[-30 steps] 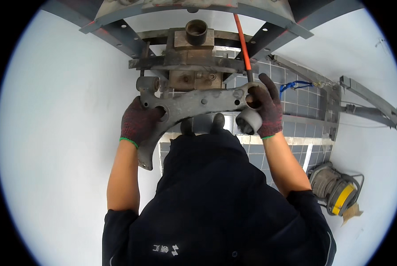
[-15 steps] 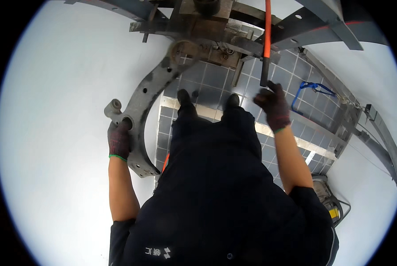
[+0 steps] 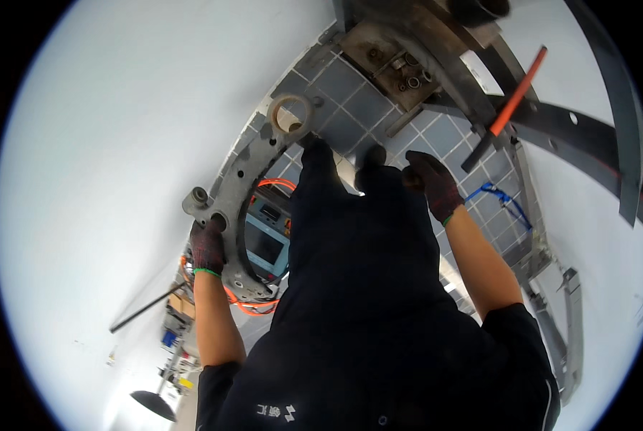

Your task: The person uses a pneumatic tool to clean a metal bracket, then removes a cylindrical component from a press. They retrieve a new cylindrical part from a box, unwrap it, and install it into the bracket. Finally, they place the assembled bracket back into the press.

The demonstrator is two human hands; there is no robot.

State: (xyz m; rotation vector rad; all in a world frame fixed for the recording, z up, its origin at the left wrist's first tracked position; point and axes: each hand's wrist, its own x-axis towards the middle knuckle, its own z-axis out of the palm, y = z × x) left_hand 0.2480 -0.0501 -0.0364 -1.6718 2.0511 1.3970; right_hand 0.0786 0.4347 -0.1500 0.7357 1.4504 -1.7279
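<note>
My left hand point(image 3: 208, 246), in a dark knitted glove with a green cuff, is closed around a curved grey metal control arm point(image 3: 253, 161). Its grip is beside the bushing eye that sticks out at the left. The control arm's large ring end points away from me, and the flat drilled end lies near my left hip. Over my right leg, my gloved right hand point(image 3: 434, 187) holds nothing, its fingers loosely bent and apart. Beyond it is an orange lever point(image 3: 511, 104) with a black grip, apart from the hand.
A dark steel frame point(image 3: 565, 126) spans the far right. A metal plate point(image 3: 379, 54) with several small rings on it lies at the far side. Beneath the control arm is a machine with a screen point(image 3: 264, 241) and orange hoses point(image 3: 253, 309). A blue strap-like item point(image 3: 504, 197) lies at right.
My view has turned away to the left, bringing the screen and hoses into sight. The control arm stays in my left hand. My right hand has drawn back from the orange lever.
</note>
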